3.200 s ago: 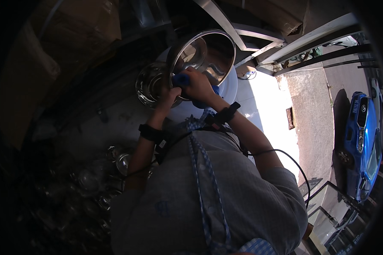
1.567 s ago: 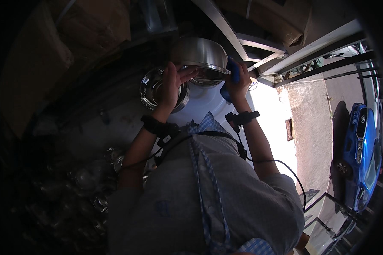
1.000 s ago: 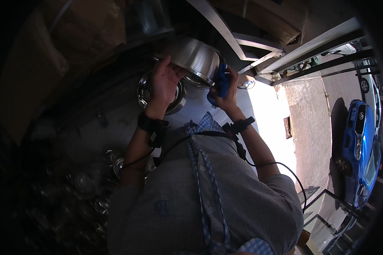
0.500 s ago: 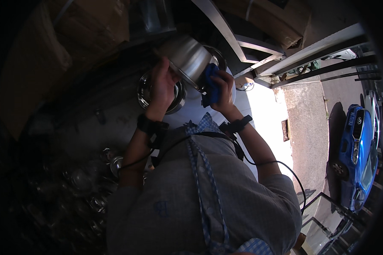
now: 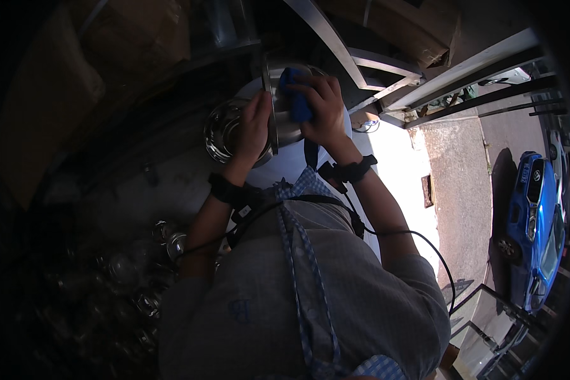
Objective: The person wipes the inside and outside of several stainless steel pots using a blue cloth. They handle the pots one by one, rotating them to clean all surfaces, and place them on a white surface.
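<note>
A shiny metal bowl point(image 5: 285, 132) is held on its side, its rim toward the left and its outer wall toward the right. My left hand point(image 5: 253, 131) grips it at the rim, thumb and fingers closed there. Pressed on the outer wall is a blue cloth point(image 5: 301, 109), bunched under the closed fingers of my right hand point(image 5: 325, 109). Just left of and below my left hand, a second metal bowl point(image 5: 214, 134) rests on a pale surface, partly covered by that hand. The inside of the held bowl is hidden from me.
Several shiny metal pieces point(image 5: 147, 303) lie in shadow at lower left. Cardboard boxes point(image 5: 139, 38) stand at upper left, and a metal frame point(image 5: 332, 41) rises at upper right. A black cable point(image 5: 418, 240) runs by my right arm. Outside, a blue car point(image 5: 531, 234) is parked.
The held bowl has turned from a tilt to its side, rim now upright and facing left. My right hand and the cloth have moved left and up along its outer wall.
</note>
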Demonstrator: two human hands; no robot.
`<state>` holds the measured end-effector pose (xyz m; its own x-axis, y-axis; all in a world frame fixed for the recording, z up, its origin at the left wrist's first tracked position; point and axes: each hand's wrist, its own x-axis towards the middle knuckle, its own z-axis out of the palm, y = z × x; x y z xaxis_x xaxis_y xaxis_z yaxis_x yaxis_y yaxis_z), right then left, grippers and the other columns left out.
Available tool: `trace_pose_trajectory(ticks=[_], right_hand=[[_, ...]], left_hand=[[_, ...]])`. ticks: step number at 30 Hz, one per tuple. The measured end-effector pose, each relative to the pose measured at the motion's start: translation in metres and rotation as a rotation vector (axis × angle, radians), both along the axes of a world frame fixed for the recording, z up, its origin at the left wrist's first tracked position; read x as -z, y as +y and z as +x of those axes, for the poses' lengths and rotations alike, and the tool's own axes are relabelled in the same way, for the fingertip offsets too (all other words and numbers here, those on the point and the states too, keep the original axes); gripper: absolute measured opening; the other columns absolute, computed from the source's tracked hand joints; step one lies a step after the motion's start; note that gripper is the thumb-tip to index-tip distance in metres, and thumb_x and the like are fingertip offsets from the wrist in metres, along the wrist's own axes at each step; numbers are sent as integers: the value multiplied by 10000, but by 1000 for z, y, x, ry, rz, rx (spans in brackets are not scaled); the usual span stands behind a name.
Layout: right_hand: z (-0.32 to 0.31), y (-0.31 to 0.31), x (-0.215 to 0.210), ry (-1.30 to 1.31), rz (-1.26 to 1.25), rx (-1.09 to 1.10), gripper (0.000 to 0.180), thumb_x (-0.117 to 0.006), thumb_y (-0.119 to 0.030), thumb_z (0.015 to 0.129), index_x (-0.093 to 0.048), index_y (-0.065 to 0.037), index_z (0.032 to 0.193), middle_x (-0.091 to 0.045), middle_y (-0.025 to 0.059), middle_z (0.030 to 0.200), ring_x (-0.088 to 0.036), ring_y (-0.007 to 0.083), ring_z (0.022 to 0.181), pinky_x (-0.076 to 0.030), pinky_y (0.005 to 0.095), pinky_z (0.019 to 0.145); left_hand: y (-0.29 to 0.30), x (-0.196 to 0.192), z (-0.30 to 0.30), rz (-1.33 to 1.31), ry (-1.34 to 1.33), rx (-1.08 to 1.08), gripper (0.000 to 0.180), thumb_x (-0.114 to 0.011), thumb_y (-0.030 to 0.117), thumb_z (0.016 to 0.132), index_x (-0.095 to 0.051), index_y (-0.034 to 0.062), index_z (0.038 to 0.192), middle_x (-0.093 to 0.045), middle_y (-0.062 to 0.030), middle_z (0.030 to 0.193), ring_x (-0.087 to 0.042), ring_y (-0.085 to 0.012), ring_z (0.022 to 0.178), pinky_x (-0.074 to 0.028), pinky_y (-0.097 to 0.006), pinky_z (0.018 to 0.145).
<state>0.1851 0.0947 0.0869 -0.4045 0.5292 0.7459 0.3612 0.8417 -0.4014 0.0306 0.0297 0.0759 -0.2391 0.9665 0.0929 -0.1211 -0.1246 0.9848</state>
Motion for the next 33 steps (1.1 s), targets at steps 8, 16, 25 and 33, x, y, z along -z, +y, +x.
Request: trace_pose_trajectory(ticks=[8,16,25,33], right_hand=[[-7,-21,16,-105,63,-167,525,-689,-90,490,-670,-124,1013,-639,67,1079,-592,298,935,-528,379,780],[-16,-14,4,-113,27,-127,412,-703,-124,555,-642,-75,959,-599,60,898,-582,254,863,-527,344,718],[-10,34,11,-61,-232,66,403,-681,-129,626,-634,-44,1018,-629,145,994,-607,337,935,-521,413,794],[-4,46,8,-32,-522,11,345,-650,-151,704,-644,-14,1021,-651,202,966,-623,398,922,-502,436,853]], left_hand=[[3,38,-13,9,49,-98,408,-398,365,1036,-584,38,877,-514,20,765,-457,-87,721,-384,-259,678],[-5,39,-2,-134,63,-383,386,-482,357,1008,-598,-3,929,-557,-29,761,-521,-104,745,-421,-276,682],[-20,38,-31,59,190,-64,332,-470,253,1017,-565,1,823,-484,18,698,-437,-60,684,-371,-257,626],[-42,20,-53,35,167,-108,355,-480,289,1009,-655,-8,927,-637,-13,838,-567,-93,789,-444,-268,708]])
